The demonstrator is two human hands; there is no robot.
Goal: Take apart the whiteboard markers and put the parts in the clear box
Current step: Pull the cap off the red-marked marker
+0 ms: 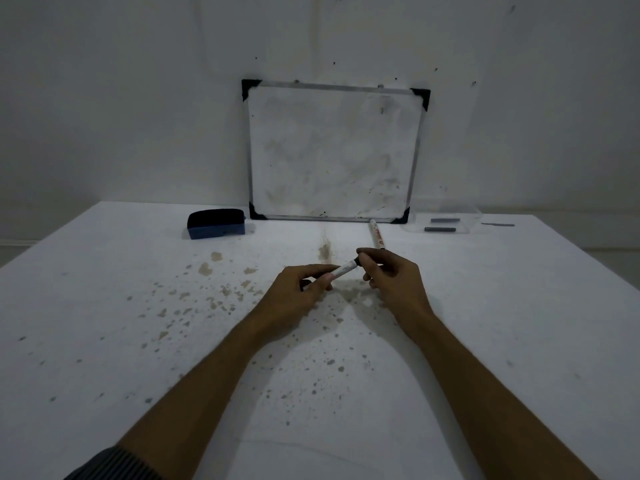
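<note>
- Gripping a white marker above the middle of the counter, the left hand curls its fingers round the barrel, while the right hand pinches the dark end.
- A second marker lies at 1 o'clock from the hands, below the whiteboard.
- The clear box sits at 2 o'clock, holding two dark parts.
- A blue eraser rests at 10 o'clock.

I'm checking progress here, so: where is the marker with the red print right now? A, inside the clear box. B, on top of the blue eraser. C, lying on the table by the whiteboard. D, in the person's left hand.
C: the red-print marker lies on the table by the whiteboard, at its lower right corner, outside the clear box; the left hand and right hand grip the other marker.
</note>
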